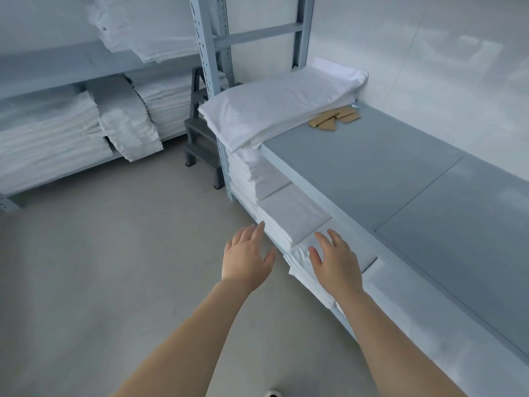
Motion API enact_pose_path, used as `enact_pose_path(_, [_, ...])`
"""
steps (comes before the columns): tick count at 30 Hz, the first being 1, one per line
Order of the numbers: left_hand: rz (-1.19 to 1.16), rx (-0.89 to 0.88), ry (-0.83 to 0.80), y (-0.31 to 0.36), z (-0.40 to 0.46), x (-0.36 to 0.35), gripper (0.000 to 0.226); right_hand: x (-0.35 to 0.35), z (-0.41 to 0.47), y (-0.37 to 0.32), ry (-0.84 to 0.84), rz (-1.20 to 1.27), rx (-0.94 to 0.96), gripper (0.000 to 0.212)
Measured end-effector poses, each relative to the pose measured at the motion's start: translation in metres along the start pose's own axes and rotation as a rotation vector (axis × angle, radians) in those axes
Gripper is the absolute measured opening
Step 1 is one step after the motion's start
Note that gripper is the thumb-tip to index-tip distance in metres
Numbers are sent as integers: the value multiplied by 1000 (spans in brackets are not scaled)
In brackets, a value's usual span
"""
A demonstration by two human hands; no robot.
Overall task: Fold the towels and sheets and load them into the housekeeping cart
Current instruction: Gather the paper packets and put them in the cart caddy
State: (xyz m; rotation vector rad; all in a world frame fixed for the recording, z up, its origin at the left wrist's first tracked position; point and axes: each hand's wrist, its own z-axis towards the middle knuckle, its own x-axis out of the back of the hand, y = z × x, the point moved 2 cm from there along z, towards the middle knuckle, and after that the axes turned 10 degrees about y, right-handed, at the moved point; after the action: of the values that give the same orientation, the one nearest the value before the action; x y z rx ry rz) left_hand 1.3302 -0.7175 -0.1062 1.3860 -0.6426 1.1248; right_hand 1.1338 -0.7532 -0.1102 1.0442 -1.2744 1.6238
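Head view: both hands spread, gripping nothing. Right hand [335, 262] over a folded white sheet stack [303, 253] on the lower shelf, contact unclear; left hand [246, 255] just beside the stack's outer edge, over bare floor [100, 267]. Stack's long axis along the shelf. Overhung closely by the grey upper shelf [400, 179]; free room only floorward. No cart in sight.

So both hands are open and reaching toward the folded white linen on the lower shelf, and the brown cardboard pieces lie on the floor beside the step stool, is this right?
Not quite. The head view shows the cardboard pieces on the grey top shelf, next to the folded white sheets there, not on the floor. The rest holds: left hand and right hand are open, reaching toward the folded linen on the lower shelf.
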Motion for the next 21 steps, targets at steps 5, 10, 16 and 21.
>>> enact_pose_path(5, [-14, -37, -2, 10, 79, -7, 65, -3, 73, 0, 27, 1, -9, 47])
enact_pose_path(10, [-4, -108, -30, 7, 160, -21, 66, -22, 140, -2, 48, 9, -83, 46])
enact_pose_path(16, [-22, -247, -85, -1, 280, -37, 65, -51, 229, -12, 115, 7, -219, 45])
enact_pose_path(21, [-31, -388, -126, -8, 383, -40, 64, -69, 306, -27, 116, -36, -350, 45])
